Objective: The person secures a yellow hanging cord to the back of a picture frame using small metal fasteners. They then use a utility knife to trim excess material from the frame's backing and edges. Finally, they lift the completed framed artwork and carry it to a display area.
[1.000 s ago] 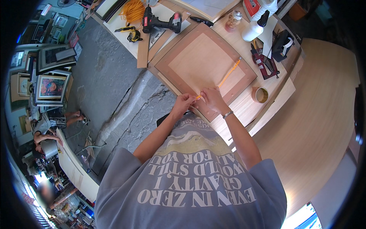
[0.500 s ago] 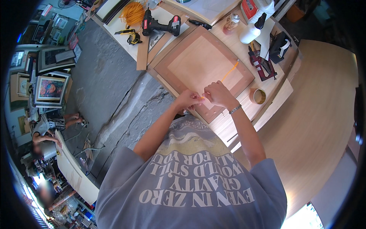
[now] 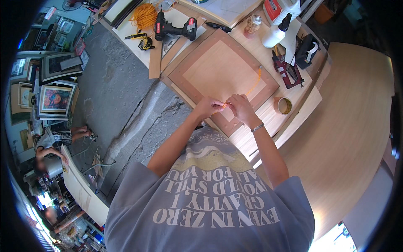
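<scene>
over the wooden frame back [image 3: 224,71], both hands meet.
left hand [image 3: 209,106] and right hand [image 3: 240,108] pinch an orange cord [image 3: 253,86] between closed fingertips.

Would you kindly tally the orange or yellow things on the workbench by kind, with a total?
Orange cord pinched between the left hand and right hand, running across the frame back: 1
Coil of orange cord at the far end: 1
Yellow tape measure: 1
Total: 3
</scene>
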The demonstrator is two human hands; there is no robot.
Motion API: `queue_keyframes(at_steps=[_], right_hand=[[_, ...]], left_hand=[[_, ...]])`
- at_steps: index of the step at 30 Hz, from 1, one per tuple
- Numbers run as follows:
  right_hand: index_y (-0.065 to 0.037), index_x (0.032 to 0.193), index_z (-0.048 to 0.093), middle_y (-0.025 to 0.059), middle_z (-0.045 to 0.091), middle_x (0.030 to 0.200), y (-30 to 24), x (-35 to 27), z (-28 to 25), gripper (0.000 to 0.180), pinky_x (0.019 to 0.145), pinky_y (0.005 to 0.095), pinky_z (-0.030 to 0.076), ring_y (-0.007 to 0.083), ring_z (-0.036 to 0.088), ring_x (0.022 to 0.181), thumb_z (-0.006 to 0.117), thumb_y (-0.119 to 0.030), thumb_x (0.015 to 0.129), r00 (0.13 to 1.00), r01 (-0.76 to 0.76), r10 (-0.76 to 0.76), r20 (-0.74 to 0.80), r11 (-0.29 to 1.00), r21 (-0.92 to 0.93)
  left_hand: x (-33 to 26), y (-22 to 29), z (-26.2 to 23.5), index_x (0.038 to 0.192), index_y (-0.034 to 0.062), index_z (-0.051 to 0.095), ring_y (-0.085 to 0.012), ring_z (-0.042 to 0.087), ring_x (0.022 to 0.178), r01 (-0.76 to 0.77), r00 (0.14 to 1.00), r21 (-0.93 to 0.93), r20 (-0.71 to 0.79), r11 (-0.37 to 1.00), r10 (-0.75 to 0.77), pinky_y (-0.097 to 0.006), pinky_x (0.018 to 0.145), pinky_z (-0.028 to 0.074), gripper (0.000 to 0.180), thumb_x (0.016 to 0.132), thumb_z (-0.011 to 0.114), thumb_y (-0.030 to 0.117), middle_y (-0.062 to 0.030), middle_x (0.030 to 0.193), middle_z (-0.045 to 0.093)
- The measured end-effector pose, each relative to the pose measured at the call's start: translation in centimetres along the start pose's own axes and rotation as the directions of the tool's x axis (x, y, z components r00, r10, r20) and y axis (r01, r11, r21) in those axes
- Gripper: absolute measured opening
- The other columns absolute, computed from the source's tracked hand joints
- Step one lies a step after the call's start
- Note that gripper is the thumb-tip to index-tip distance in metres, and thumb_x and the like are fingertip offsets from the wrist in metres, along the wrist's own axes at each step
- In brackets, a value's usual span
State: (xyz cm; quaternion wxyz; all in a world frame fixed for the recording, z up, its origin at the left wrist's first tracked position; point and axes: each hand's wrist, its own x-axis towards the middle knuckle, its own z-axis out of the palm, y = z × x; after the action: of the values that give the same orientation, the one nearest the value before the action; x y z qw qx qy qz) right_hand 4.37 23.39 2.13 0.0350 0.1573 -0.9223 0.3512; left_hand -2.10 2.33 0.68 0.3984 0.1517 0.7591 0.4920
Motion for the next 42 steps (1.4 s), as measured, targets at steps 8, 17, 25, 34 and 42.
queue_keyframes(at_steps=[8,17,25,34,42], right_hand=[[-0.015,0.096,0.063,-0.0025,0.065,0.091,0.1,-0.3,0.6,0.015,0.086,0.0365,0.041,0.0183,0.061,0.088,0.071,-0.006,0.086,0.998,0.03,-0.027,-0.065,0.999,0.037],[-0.014,0.091,0.063,-0.0015,0.063,0.084,-0.2,0.4,0.9,0.012,0.087,0.0376,0.04,0.0191,0.06,0.083,0.069,-0.006,0.085,0.993,0.103,-0.108,-0.041,0.988,-0.114],[-0.012,0.091,0.065,0.0012,0.066,0.082,1.2,1.6,1.5,0.003,0.085,0.0376,0.038,0.0204,0.06,0.078,0.065,-0.014,0.094,0.98,-0.105,0.107,0.169,0.994,-0.026],[-0.013,0.092,0.065,0.0056,0.068,0.084,1.0,0.5,2.9,0.012,0.088,0.0423,0.036,0.0266,0.064,0.083,0.056,-0.018,0.097,0.979,-0.202,0.2,0.031,0.96,0.194],[-0.012,0.09,0.062,0.0088,0.064,0.081,1.4,1.0,3.3,0.016,0.089,0.0441,0.036,0.0287,0.062,0.089,0.05,-0.019,0.099,0.97,-0.209,0.195,0.145,0.974,0.084]], left_hand=[[-0.3,-0.9,0.3,0.106,-0.0028,0.076,-0.0099,0.067,0.079,-0.011,0.994,-0.213,-0.11,0.977,-0.012,-0.026,0.071,0.052,0.023,0.09,0.078,0.013,-0.0072,0.089,0.076],[-0.4,-0.5,0.9,0.094,-0.0009,0.074,-0.0062,0.057,0.07,0.002,0.987,-0.108,-0.159,0.994,-0.019,-0.025,0.062,0.044,0.02,0.087,0.08,0.017,-0.0001,0.078,0.068],[0.7,-0.2,1.8,0.084,0.0019,0.065,-0.0061,0.054,0.065,-0.043,0.959,-0.042,-0.283,0.998,0.03,-0.025,0.059,0.042,0.018,0.086,0.077,0.014,0.0018,0.069,0.061],[0.7,0.3,2.5,0.087,0.0012,0.061,-0.0146,0.073,0.078,0.039,0.952,-0.306,-0.278,0.951,-0.128,-0.025,0.065,0.052,0.016,0.085,0.075,0.009,-0.0089,0.077,0.071],[0.3,-0.6,3.5,0.105,-0.0051,0.058,-0.0193,0.073,0.086,-0.023,0.912,-0.219,-0.404,0.975,-0.069,-0.029,0.077,0.059,0.025,0.09,0.072,0.009,-0.0124,0.091,0.071]])
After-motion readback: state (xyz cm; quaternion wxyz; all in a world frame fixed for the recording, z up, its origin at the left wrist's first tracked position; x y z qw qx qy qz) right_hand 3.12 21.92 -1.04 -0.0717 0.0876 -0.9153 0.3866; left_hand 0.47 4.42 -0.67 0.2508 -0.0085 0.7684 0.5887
